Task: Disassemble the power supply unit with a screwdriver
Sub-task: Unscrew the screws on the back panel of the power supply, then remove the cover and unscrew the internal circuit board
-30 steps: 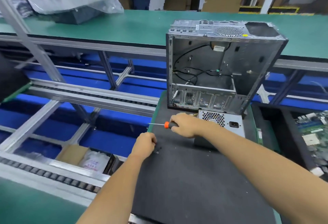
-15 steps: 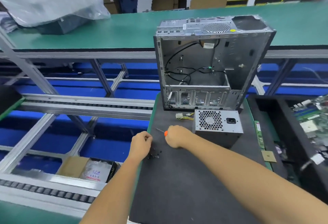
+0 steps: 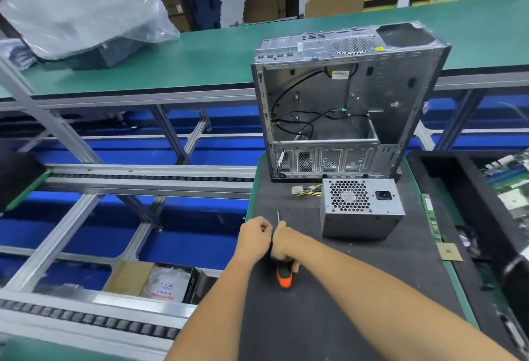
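The grey power supply unit (image 3: 361, 208) lies on the black mat (image 3: 329, 303), fan grille facing me, its yellow cable plug (image 3: 305, 189) at its left. Behind it stands the open, emptied computer case (image 3: 343, 108). My right hand (image 3: 286, 243) grips an orange and black screwdriver (image 3: 283, 274), shaft pointing away from me, handle toward me. My left hand (image 3: 254, 239) is curled into a fist right beside it, near the mat's left edge; what it holds is hidden.
A green memory stick (image 3: 431, 217) and a small chip (image 3: 451, 251) lie at the mat's right edge. A black tray with circuit boards (image 3: 509, 183) sits to the right. Left of the mat are conveyor rails (image 3: 143, 180) and an open cardboard box (image 3: 154, 280) below.
The screwdriver has turned from pointing left to pointing away from me. Both hands drew back toward me and came together. The small screws seen by my left hand are no longer visible.
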A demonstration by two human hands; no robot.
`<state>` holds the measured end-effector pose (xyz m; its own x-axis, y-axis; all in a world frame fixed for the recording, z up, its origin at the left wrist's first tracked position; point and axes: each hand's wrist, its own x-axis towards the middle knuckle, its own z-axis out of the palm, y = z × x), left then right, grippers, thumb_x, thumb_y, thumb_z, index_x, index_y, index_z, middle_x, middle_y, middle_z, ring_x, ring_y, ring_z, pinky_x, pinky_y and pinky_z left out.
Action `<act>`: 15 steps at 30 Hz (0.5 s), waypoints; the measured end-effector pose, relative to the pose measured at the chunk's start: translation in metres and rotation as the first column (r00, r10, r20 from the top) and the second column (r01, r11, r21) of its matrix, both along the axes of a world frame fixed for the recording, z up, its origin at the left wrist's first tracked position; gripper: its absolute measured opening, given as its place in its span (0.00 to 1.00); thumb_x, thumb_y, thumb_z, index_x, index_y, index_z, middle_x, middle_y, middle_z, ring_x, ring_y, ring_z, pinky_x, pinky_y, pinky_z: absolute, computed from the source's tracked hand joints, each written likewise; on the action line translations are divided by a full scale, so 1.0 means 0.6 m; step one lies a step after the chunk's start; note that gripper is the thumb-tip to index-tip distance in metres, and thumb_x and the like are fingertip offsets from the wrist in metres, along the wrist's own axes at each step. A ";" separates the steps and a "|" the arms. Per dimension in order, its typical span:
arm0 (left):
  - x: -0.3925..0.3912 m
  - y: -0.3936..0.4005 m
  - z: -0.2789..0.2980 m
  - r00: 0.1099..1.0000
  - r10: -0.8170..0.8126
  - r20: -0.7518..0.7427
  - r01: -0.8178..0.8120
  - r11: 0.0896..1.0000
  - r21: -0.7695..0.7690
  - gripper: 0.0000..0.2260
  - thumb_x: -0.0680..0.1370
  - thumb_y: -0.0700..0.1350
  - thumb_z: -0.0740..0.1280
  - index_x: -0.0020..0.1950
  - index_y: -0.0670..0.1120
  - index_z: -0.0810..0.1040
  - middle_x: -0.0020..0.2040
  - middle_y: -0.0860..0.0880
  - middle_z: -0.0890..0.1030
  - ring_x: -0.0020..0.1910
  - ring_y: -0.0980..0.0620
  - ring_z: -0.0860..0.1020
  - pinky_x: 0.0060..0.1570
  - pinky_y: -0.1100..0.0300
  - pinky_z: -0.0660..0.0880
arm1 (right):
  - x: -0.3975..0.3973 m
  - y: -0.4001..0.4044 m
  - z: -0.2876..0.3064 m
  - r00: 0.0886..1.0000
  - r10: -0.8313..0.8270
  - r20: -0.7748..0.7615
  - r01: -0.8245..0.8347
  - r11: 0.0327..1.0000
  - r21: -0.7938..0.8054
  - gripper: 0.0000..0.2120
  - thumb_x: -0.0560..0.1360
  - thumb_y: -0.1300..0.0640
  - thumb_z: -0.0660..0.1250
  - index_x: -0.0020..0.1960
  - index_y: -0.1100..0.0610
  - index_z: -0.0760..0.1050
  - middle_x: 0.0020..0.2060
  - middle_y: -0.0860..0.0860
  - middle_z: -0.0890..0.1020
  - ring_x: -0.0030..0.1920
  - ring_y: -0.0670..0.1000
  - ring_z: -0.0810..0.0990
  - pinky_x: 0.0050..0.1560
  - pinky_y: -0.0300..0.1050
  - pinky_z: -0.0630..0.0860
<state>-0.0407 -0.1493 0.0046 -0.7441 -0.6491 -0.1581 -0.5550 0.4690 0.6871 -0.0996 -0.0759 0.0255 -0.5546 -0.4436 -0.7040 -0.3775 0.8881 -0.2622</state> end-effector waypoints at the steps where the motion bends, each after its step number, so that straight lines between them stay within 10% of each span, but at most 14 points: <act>1: -0.004 0.002 0.005 1.000 -0.006 -0.012 0.006 1.000 0.000 0.05 0.76 0.39 0.65 0.42 0.43 0.80 0.41 0.48 0.82 0.40 0.52 0.76 0.39 0.62 0.70 | -0.006 0.002 0.012 1.000 0.024 -0.005 -0.024 1.000 0.001 0.29 0.75 0.64 0.62 0.72 0.62 0.54 0.52 0.62 0.81 0.34 0.60 0.84 0.35 0.48 0.80; 7: -0.049 0.028 0.047 0.997 -0.035 -0.069 0.036 0.999 0.014 0.07 0.74 0.37 0.63 0.37 0.46 0.75 0.34 0.50 0.77 0.33 0.52 0.70 0.32 0.59 0.67 | -0.062 0.033 0.145 0.971 0.214 -0.109 -0.225 0.969 -0.100 0.07 0.76 0.64 0.60 0.50 0.66 0.75 0.46 0.62 0.83 0.26 0.56 0.81 0.35 0.47 0.80; 15: -0.169 0.111 0.118 0.992 -0.065 -0.111 0.089 0.968 0.234 0.15 0.81 0.57 0.56 0.50 0.47 0.75 0.51 0.46 0.78 0.48 0.50 0.75 0.46 0.56 0.70 | -0.251 0.185 0.267 0.876 -0.192 -0.442 0.030 0.937 -0.348 0.15 0.78 0.52 0.59 0.54 0.63 0.74 0.51 0.59 0.80 0.45 0.58 0.77 0.41 0.48 0.73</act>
<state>-0.1422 -0.0825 0.0754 -0.8106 -0.5419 -0.2219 -0.4450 0.3238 0.8350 -0.2505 0.0349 0.1860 -0.8379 -0.5144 -0.1824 -0.4302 0.8281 -0.3594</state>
